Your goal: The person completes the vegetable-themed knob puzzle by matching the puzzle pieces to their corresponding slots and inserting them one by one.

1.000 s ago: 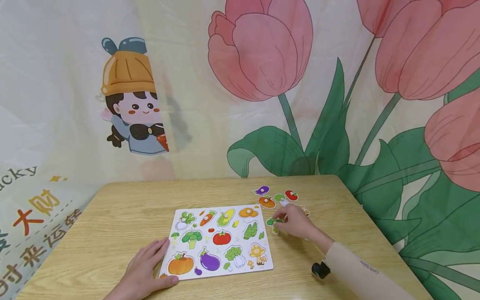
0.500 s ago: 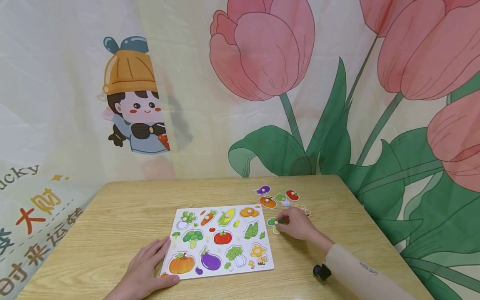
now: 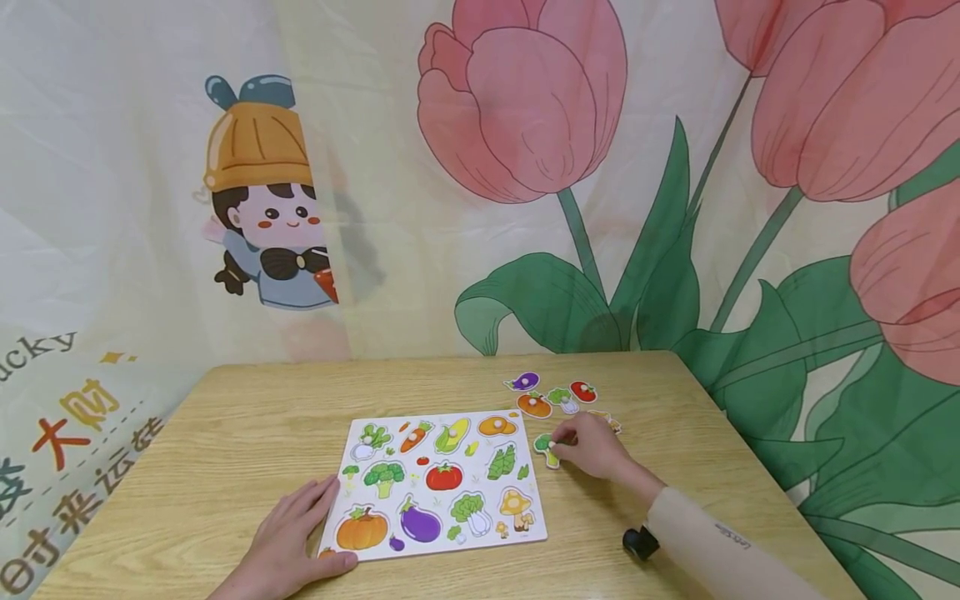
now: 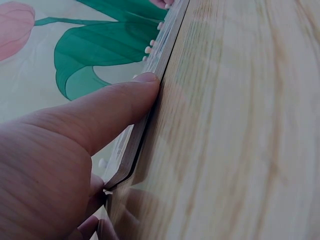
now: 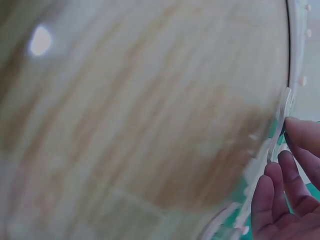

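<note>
A white vegetable puzzle board (image 3: 431, 546) lies on the wooden table. My left hand (image 3: 288, 537) rests at its near left corner, fingers along the left side and thumb on the front edge. In the left wrist view the thumb (image 4: 125, 100) presses against the board's edge (image 4: 131, 150). Just right of the board, my right hand (image 3: 592, 446) pinches a broccoli puzzle piece (image 3: 542, 445) near its knob. The right wrist view shows that piece (image 5: 281, 120) edge-on at the fingertips. A broccoli picture (image 3: 384, 477) shows on the board's left part.
Behind my right hand lie loose pieces: an eggplant (image 3: 523, 382), a pumpkin (image 3: 533, 407), a bok choy (image 3: 564, 401), a tomato (image 3: 582, 392) and a partly hidden mushroom (image 3: 611, 421). A black object (image 3: 640, 543) sits by the right sleeve. A printed cloth (image 3: 405, 275) hangs behind the table.
The right fingers have shifted slightly right on the broccoli piece, so more of it shows. The left hand and the board have stayed in place.
</note>
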Tool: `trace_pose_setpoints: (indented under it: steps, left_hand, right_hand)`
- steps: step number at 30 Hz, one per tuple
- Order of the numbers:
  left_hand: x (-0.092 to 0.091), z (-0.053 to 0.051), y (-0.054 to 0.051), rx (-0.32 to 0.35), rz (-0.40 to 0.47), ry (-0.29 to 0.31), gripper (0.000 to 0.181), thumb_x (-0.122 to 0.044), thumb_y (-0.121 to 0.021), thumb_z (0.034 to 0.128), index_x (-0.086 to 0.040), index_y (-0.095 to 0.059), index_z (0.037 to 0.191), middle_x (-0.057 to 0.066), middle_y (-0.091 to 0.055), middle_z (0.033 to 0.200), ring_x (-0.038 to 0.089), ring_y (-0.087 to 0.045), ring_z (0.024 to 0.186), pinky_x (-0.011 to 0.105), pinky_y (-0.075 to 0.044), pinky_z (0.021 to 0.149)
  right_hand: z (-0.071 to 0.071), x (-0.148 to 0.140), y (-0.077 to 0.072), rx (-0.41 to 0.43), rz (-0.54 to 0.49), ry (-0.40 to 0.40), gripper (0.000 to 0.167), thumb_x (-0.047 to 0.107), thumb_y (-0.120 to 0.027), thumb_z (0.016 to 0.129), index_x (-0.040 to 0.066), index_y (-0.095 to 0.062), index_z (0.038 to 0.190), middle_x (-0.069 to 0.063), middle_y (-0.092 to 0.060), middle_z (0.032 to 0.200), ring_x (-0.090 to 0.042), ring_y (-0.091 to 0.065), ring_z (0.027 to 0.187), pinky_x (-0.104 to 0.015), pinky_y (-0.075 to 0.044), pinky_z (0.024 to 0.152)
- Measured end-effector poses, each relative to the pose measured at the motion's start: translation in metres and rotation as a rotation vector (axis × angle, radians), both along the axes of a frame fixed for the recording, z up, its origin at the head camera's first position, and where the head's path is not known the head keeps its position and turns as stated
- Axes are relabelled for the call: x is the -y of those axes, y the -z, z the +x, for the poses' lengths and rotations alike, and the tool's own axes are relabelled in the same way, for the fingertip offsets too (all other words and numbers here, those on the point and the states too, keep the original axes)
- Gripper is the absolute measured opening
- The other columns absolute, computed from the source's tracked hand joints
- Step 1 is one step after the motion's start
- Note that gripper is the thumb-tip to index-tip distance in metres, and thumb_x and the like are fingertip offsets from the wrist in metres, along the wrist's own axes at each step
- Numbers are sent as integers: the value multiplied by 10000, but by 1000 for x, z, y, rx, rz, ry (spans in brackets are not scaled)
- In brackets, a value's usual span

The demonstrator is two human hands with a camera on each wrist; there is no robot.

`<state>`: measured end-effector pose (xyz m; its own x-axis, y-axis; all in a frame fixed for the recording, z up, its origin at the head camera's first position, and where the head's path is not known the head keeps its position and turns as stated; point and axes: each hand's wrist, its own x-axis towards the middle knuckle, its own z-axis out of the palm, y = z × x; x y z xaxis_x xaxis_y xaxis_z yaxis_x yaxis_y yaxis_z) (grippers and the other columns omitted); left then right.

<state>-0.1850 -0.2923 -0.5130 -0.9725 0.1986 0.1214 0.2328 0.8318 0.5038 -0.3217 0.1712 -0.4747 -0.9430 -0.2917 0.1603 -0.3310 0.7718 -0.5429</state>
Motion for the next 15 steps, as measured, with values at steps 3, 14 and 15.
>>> trace_pose_setpoints:
  steps: [3,14,15]
  left_hand:
    - [1,0,1,-5,5,1,1128,-631,-856,779,-12,-419,1615,235,-404,1648,493,-285,1509,755,-230,1141]
    - [0,2,0,0,4,-7,1128,-635,-855,778,-17,-421,1616,237,-402,1648,495,-273,1518,762,-214,1150]
    - [0,2,0,-7,-3,-6,1125,-635,-854,778,-14,-426,1613,238,-409,1644,499,-281,1513,768,-223,1140]
  right_hand:
    - [3,4,-6,-17,-15,-17,77,123,-844,917,182,-807,885,94,-664,841,-87,-568,790,-251,-514,703]
    - [18,46,-24,8,-63,-155,46,177,-827,945,142,-822,974,92,-683,859,-128,-595,804,-236,-522,671]
    - [19,51,-25,16,-73,-163,44,175,-822,950,138,-819,972,91,-686,859,-127,-598,794,-235,-527,659]
